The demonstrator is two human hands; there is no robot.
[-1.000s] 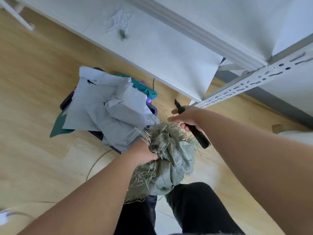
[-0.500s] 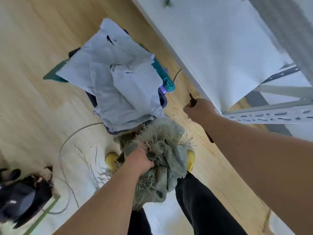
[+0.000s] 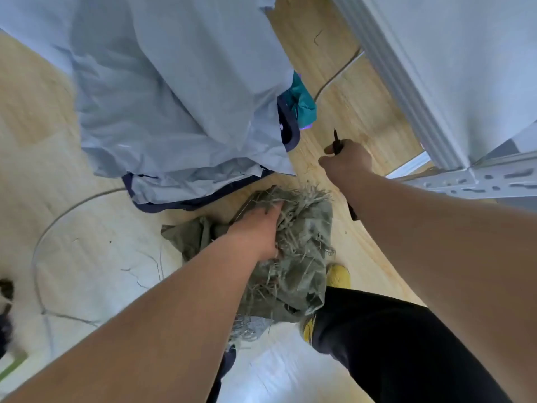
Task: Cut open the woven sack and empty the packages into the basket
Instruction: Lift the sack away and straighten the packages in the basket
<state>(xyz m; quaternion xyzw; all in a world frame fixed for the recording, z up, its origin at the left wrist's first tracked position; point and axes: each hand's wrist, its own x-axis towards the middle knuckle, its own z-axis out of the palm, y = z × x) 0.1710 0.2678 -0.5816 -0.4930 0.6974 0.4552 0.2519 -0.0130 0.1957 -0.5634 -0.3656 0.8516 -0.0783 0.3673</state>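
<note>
The crumpled grey-green woven sack (image 3: 302, 257), frayed at its cut edge, lies low over the floor by my feet. My left hand (image 3: 258, 228) is closed on the sack's bunched top. My right hand (image 3: 345, 161) is shut on a black knife (image 3: 336, 141), held to the right of the sack and apart from it, blade pointing away. Several pale grey-blue packages (image 3: 174, 91) are heaped on the dark basket (image 3: 286, 123), which shows only as a navy rim under them. A teal package (image 3: 302, 104) sticks out at the heap's right side.
White metal shelving (image 3: 470, 178) and a white panel (image 3: 450, 68) stand at the right. A thin cable (image 3: 46, 228) curves over the wood floor on the left. Dark gear (image 3: 5, 315) sits at the left edge. My yellow shoes (image 3: 338, 276) and black trouser leg are below the sack.
The view has dropped much closer to the basket and floor. My left hand has lowered the sack toward the floor. My right hand with the knife has moved slightly away from the sack.
</note>
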